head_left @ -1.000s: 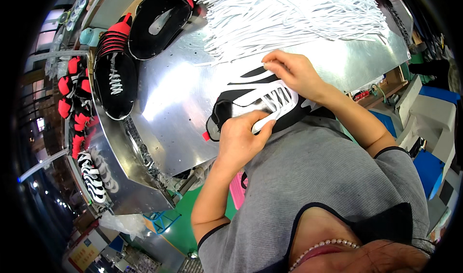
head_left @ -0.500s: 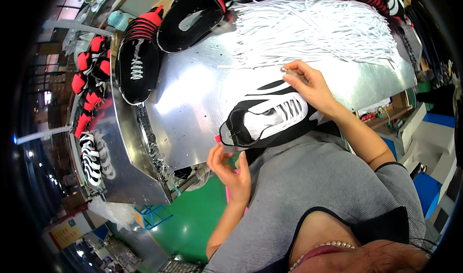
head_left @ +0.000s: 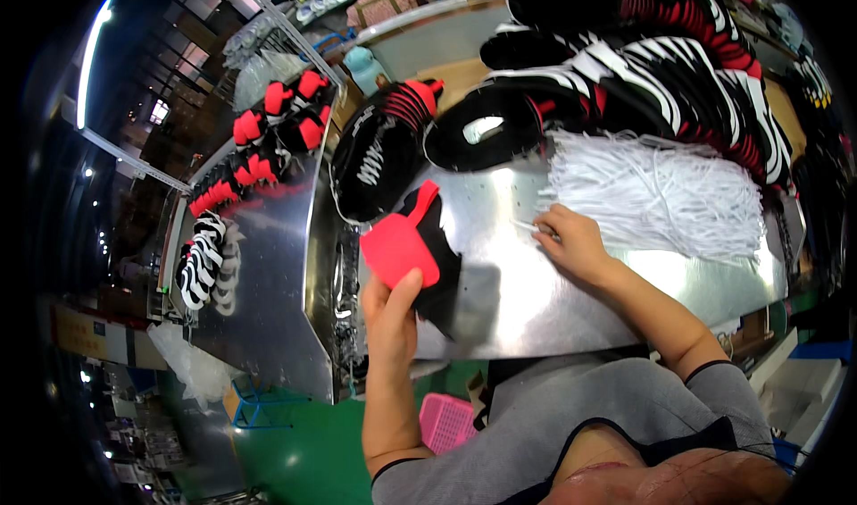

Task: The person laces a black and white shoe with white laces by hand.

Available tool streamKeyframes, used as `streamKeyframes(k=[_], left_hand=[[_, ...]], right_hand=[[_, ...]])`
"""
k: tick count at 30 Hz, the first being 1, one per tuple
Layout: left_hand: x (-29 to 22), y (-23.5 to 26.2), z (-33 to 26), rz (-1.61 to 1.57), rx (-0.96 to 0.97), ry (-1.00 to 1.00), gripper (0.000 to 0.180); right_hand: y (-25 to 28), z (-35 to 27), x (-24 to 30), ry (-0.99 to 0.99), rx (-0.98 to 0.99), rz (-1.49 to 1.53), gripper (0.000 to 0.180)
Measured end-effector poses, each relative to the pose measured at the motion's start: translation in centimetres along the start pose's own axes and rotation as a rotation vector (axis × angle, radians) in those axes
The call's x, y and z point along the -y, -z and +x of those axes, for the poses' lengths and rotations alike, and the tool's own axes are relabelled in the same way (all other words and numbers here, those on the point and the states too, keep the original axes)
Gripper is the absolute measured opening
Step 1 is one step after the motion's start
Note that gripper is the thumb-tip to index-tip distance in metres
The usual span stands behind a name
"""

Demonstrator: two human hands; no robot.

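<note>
A black shoe upper with a red heel tab [head_left: 415, 250] is held at the near left of the steel worktop [head_left: 500, 291], its long axis running from the near side up and away toward the far right, red end lifted. It is gripped from below by the left hand [head_left: 393, 313], the fingers closed around its lower part and the thumb laid on the red tab. The bundle of white laces [head_left: 661, 192] lies to the right and slightly farther off, its strands running left to right, and is nearer to the right hand [head_left: 571, 242]. That hand rests at the bundle's left end with fingertips pinched together on a single lace tip [head_left: 528, 226]. The two hands are well apart, the shoe upper left of the laces
</note>
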State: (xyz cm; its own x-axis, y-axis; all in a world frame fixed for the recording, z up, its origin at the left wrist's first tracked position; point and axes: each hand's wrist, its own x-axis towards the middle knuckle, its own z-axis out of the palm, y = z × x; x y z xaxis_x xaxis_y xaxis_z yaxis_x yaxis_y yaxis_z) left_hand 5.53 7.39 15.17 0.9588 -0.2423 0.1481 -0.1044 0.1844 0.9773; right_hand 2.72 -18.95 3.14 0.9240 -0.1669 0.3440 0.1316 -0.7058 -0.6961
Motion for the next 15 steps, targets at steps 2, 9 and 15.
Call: streamKeyframes(k=[2, 9, 15], left_hand=[[2.6, 0.9, 6.1, 0.563, 0.007, -0.024, 0.036], [16.0, 4.6, 26.3, 1.251, -0.18, -0.276, 0.031], [21.4, 4.8, 29.5, 0.993, -0.159, -0.452, 0.053]], right_hand=[[-0.4, 0.0, -1.7, 0.049, 0.008, -0.229, 0.019], [-1.9, 0.2, -2.2, 0.079, 0.178, -0.24, 0.013], [2.3, 0.0, 1.2, -0.079, 0.264, 0.241, 0.013]])
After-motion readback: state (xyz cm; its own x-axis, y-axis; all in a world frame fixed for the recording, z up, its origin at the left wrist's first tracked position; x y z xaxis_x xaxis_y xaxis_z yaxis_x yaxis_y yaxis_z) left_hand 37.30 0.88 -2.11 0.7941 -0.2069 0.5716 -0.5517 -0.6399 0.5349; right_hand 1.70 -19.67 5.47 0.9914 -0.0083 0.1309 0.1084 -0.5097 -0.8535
